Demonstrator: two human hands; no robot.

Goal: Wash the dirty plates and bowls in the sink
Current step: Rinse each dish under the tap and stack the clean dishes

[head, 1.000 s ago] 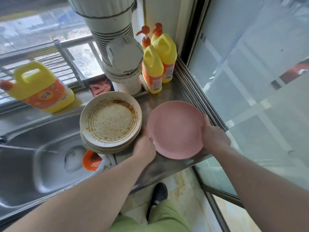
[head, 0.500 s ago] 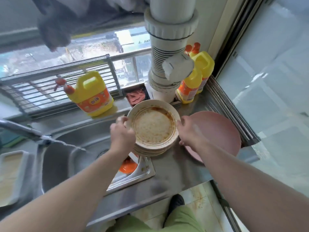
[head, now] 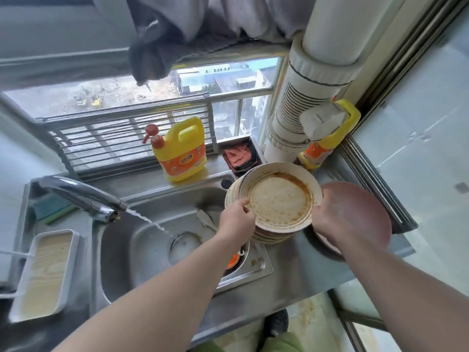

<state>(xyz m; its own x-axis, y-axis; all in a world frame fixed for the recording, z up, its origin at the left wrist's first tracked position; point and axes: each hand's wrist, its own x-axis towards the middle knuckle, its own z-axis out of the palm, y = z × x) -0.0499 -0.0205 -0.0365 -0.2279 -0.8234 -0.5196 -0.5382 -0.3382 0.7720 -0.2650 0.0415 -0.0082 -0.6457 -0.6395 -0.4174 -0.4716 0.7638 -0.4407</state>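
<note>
Both of my hands are on the stack of dirty plates [head: 279, 204], which sits at the right edge of the sink [head: 157, 240], partly over the basin and partly over the desk [head: 291, 270]. My left hand [head: 236, 219] grips the stack's left rim, fingers curled under and thumb on the top plate's edge. My right hand [head: 330, 219] clasps the right rim the same way. The top plate is smeared with brown sauce across its middle. Just beside the stack on the right, partly behind my right wrist, a pink plate [head: 360, 214] lies flat on the desk near its right edge. Water [head: 149, 222] runs from the faucet [head: 81, 194] at the sink's left side and falls into the basin near the drain [head: 185, 246]. An orange item [head: 232, 260] shows below my left forearm at the sink's front right corner; I cannot tell what it is. A yellow detergent bottle [head: 181, 151] stands upright on the ledge at the back edge, behind the sink, and another yellow bottle [head: 327, 141] stands in the back right corner, partly hidden by the white pipe [head: 304, 102]. A white tray [head: 45, 273] lies at the far left.
</note>
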